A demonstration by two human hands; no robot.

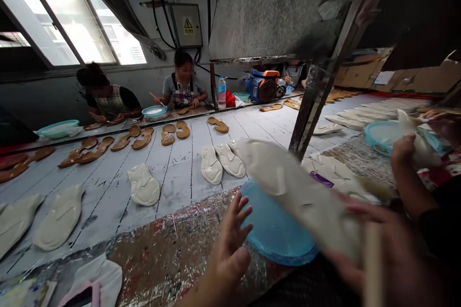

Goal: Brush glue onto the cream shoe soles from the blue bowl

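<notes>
My right hand [382, 249], blurred by motion, grips a cream-white shoe sole [288, 182] by its near end. A pale stick [372, 264], perhaps a brush handle, stands up against the same hand; its far end is hidden. To the left of the sole, my left hand [230, 249] is raised with its fingers apart and nothing in them. Below the sole sits a light blue basin [277, 230], partly covered by it. Behind, a pair of white soles [219, 163] lies on the pale lined belt. More white soles [334, 168] lie beyond my right hand, with a purple strip on them.
Tan soles [142, 138] line the belt's far side. Two people sit across, near bowls [154, 112]; another is farther back. At right, a co-worker's hands [403, 148] hold a white piece over a blue basin [378, 136]. A metal post [313, 100] rises beside the belt.
</notes>
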